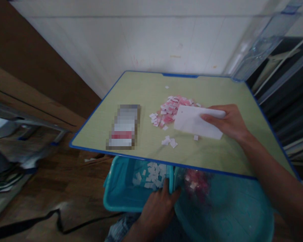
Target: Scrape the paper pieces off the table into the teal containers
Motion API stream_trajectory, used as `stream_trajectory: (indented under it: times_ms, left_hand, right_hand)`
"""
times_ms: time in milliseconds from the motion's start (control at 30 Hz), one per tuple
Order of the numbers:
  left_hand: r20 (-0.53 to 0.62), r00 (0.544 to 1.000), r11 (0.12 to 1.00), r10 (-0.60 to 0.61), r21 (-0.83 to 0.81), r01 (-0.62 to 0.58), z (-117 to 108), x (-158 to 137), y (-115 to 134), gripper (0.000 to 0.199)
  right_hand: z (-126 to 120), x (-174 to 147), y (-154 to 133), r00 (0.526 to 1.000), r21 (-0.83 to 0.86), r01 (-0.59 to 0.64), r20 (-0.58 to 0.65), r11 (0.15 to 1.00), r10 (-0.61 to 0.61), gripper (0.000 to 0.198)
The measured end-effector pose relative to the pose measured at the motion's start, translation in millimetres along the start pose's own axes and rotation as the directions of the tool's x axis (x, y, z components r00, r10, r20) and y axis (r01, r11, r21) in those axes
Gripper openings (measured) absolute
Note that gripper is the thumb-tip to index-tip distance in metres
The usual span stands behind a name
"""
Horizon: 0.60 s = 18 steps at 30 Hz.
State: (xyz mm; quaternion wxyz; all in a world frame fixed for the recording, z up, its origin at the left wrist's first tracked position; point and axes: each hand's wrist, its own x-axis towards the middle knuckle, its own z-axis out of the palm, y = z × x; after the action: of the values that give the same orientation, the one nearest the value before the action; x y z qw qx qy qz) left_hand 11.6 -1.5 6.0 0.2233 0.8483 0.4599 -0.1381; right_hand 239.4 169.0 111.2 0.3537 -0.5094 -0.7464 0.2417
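Observation:
My right hand (227, 121) grips a white scraper (195, 122) by its thick rolled edge, with the thumb on the near face. The scraper stands tilted over the table, at the right side of a pile of small pink and white pieces (171, 109). Several loose white pieces (169, 141) lie nearer the front, and a single white square (196, 137) sits just below the blade. Below the table edge, my left hand (160, 201) holds the rim of a rectangular teal tub (107, 198), index finger over its wall. Many white squares (155, 174) lie inside that tub.
A round teal basin (242, 208) beside the tub holds a clear bag of pink pieces (195, 183). On the blue-edged table (217, 90) lies a pixelated phone-shaped object (125, 126) at left. A white wall rises behind; a black strap (58, 218) crosses the floor.

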Motion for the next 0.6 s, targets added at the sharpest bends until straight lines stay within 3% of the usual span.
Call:
stream_trajectory:
  times_ms: [100,333,533,600]
  left_hand:
    - [-0.009,1.0,1.0,0.0,0.0,0.0,0.5,-0.5,0.1,0.05]
    - [0.012,1.0,1.0,-0.007,0.003,0.007,-0.4,-1.3,0.4,0.052]
    - [0.036,0.999,1.0,-0.023,0.013,0.023,-2.3,-0.8,1.1,0.054]
    - [0.031,0.999,1.0,-0.015,0.008,0.014,-3.0,-0.6,1.3,0.055]
  right_hand:
    - [-1.7,-0.7,2.8,1.0,-0.006,0.012,0.01,1.0,-0.012,0.021]
    - [-0.3,2.5,-2.0,0.953,0.076,0.192,0.223,0.979,-0.204,0.02]
    - [-28.2,1.4,-3.9,0.866,0.134,0.159,0.456,0.978,-0.204,0.02]
    - [-33.3,0.2,-1.4,0.872,0.129,0.14,0.454,0.982,-0.184,0.02]
